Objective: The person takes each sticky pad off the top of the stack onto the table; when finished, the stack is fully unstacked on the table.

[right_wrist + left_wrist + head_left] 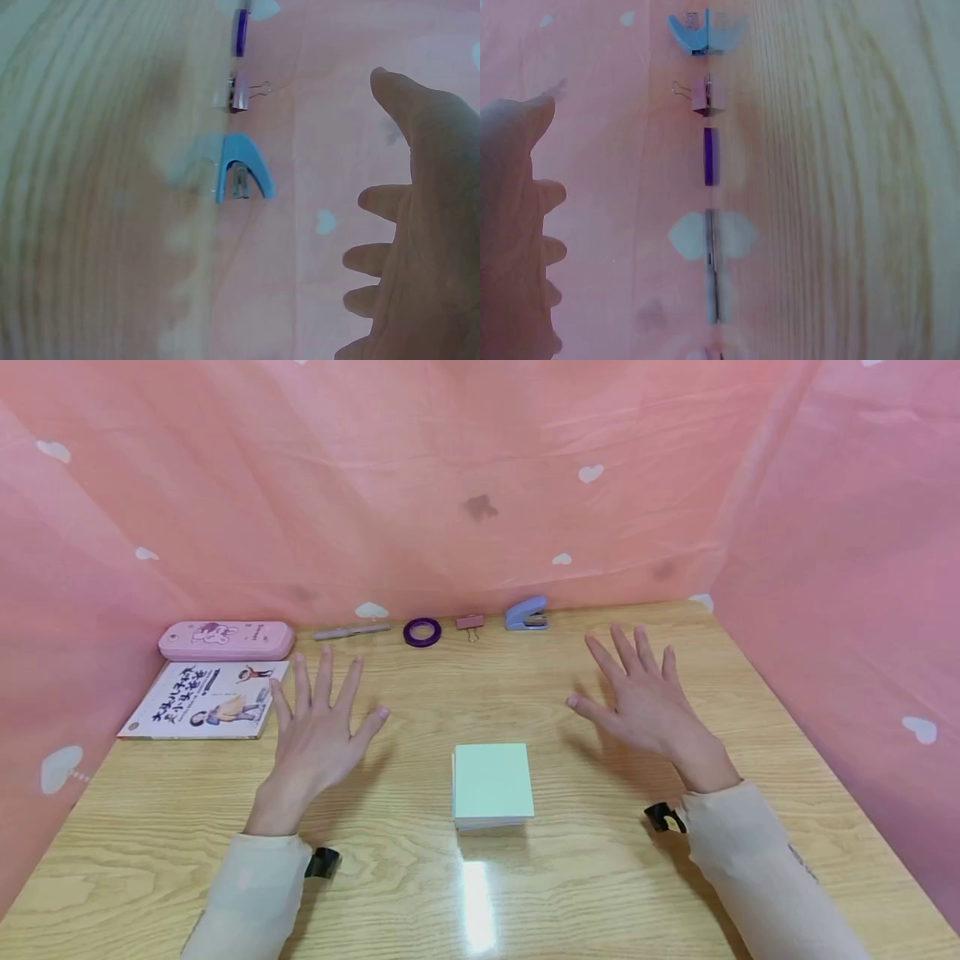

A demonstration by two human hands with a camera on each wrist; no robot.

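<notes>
My left hand (315, 735) hovers above the table with its fingers spread, holding nothing; the book (210, 700) lies just to its left. On the other side my right hand (645, 702) is likewise spread and free of anything. Between the two, closer to the front, sits a stack of pale green sticky notes (492, 782). Both wrist views show the hands, left (514, 225) and right (435, 217), apart from the things behind them. A blue stapler (527, 613) stands at the back, beyond the right hand's fingertips.
Along the back edge lie a pink pencil case (227, 642), a grey pen (351, 632), a purple tape roll (422, 632) and a pink binder clip (470, 623). Pink cloth (420, 485) with hearts encloses the wooden table (600, 877) at the back and sides.
</notes>
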